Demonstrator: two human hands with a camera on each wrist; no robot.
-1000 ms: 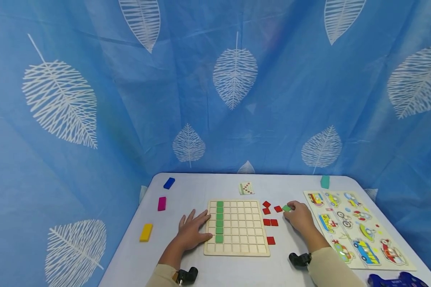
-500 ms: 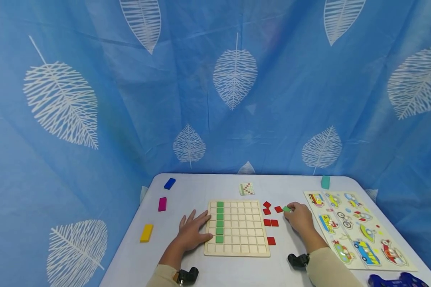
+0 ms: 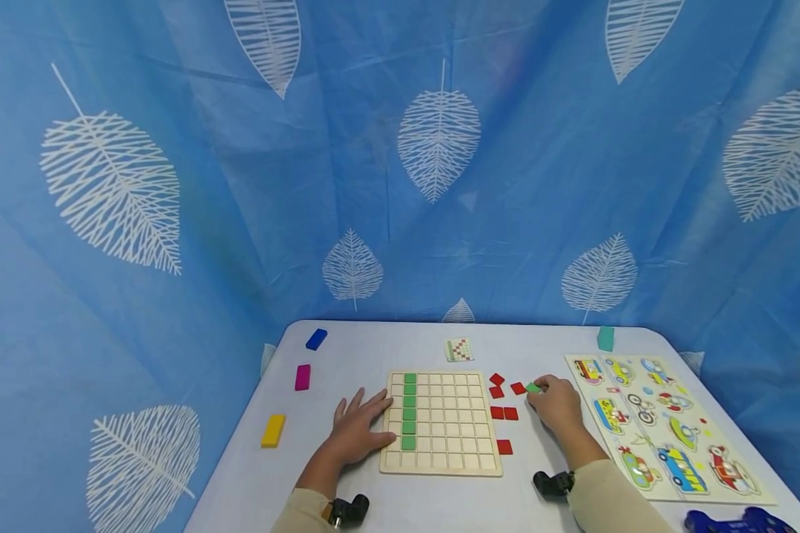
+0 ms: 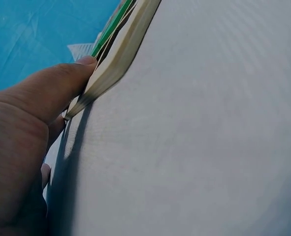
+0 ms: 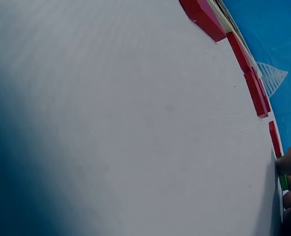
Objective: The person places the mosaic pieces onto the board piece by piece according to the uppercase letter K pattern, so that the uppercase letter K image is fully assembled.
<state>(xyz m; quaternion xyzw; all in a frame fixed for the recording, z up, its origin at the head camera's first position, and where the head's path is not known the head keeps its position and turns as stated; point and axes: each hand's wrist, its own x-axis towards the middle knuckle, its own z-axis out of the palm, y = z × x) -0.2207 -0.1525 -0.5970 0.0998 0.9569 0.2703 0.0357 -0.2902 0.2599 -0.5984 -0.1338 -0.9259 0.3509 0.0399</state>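
Note:
A square wooden grid board (image 3: 450, 463) lies mid-table, with several green tiles (image 3: 409, 414) down its second column from the left. My left hand (image 3: 356, 435) rests at the board's left edge, fingers spread; in the left wrist view the thumb (image 4: 61, 88) touches the rim. To the right of the board, my right hand (image 3: 556, 403) pinches a loose green tile (image 3: 532, 388) on the table. The right wrist view catches that green tile (image 5: 283, 182) at its edge, between thumb and fingers. Several red tiles (image 3: 504, 447) lie between board and right hand.
Behind the board lies a small pattern card (image 3: 459, 349). A vehicle picture puzzle (image 3: 660, 414) fills the right side. Blue (image 3: 316, 339), magenta (image 3: 303, 377) and yellow (image 3: 273, 431) blocks lie left; a teal block (image 3: 605, 338) is back right. A dark blue object (image 3: 733, 520) sits front right.
Both hands keep nearly the same place, and the tiles and board stay put. Only a slight shift of the whole head view shows.

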